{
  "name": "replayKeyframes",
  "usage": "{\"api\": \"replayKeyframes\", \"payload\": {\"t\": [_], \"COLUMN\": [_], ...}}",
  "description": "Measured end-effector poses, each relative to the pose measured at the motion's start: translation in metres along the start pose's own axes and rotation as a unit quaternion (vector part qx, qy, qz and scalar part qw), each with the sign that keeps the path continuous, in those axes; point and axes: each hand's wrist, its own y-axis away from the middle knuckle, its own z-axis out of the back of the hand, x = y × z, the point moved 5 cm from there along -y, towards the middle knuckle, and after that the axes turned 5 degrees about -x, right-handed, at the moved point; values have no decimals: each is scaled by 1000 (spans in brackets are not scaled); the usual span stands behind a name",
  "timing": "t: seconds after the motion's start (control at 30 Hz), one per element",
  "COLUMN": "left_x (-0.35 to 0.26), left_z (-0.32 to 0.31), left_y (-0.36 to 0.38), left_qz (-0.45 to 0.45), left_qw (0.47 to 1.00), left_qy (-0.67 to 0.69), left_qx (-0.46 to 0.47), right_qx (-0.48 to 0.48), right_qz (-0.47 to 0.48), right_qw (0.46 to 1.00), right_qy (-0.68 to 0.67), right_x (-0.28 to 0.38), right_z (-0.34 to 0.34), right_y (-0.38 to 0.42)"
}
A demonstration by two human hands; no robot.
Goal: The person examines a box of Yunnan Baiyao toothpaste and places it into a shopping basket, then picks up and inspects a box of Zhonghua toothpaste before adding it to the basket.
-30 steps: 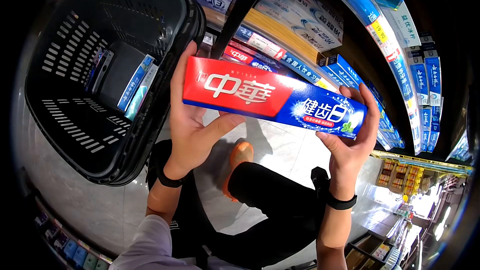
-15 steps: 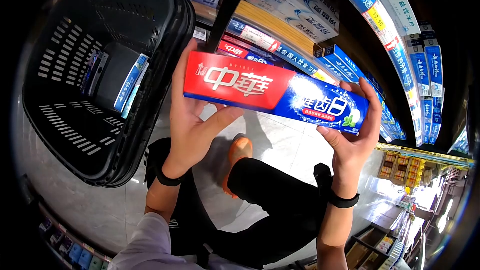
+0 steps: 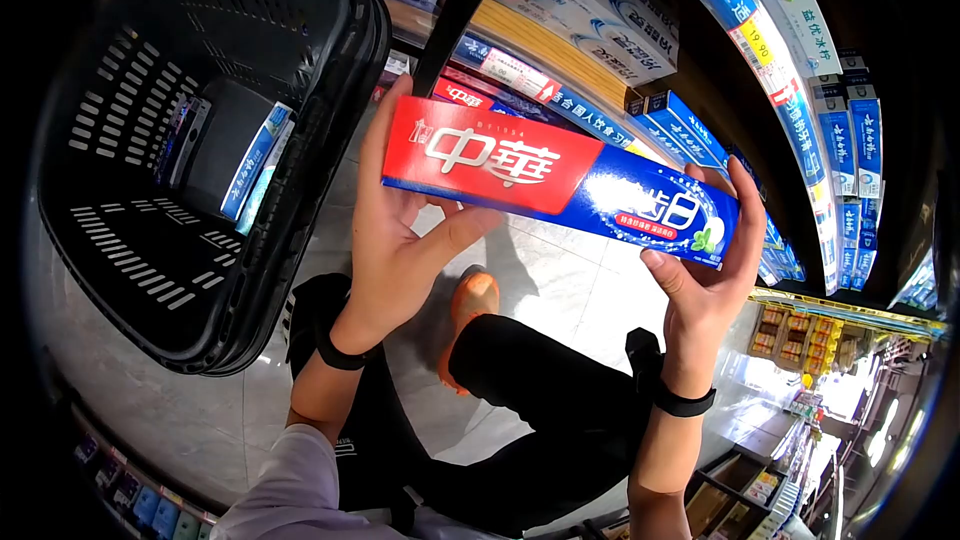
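Two bare hands grip one red and blue box between them — the left hand clamped on its red end, the right hand on its blue end, each thumb along the lower edge. Well apart from each other, both hands hold the box up above the person's black-clad legs, tilted so that the blue end sits lower, its printed front facing the camera. Each wrist wears a black band. Just beside the left hand stands a black basket with slotted walls, several slim cartons lying inside it. Beyond the box, shelves carry more cartons, among them white ones and blue ones. Below — on the grey tiled floor — rests an orange shoe.
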Motion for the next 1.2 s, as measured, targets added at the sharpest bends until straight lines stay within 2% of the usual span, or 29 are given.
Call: {"api": "replayKeyframes", "payload": {"t": [0.2, 0.37, 0.5, 0.87, 0.93, 1.03, 1.07, 1.2], "left_x": [1, 4, 2, 8, 4, 2, 3, -1], "left_z": [-5, -2, -1, -2, -4, 3, 6, 3], "left_y": [4, 5, 5, 3, 2, -2, -1, 1], "left_qz": [11, -36, -65, -41, -101, -103, -132, -101], "left_qw": [1000, 999, 996, 998, 991, 992, 988, 991], "left_qy": [5, 10, -43, -19, -58, -25, -37, -46], "left_qx": [2, 19, 43, 42, 68, 71, 71, 71], "right_qx": [7, 9, 21, 8, 3, -6, -5, 0], "right_qz": [2, 20, 15, 7, 4, -4, -13, -15], "right_qw": [1000, 1000, 1000, 1000, 1000, 1000, 1000, 999], "right_qy": [-6, -11, 11, 26, -1, -24, -27, -33], "right_x": [-4, 0, -2, -6, -6, -4, -4, -5], "right_z": [5, 3, 3, 5, 6, 8, 8, 6], "right_y": [0, 2, 3, 0, 0, -2, -2, -2]}}
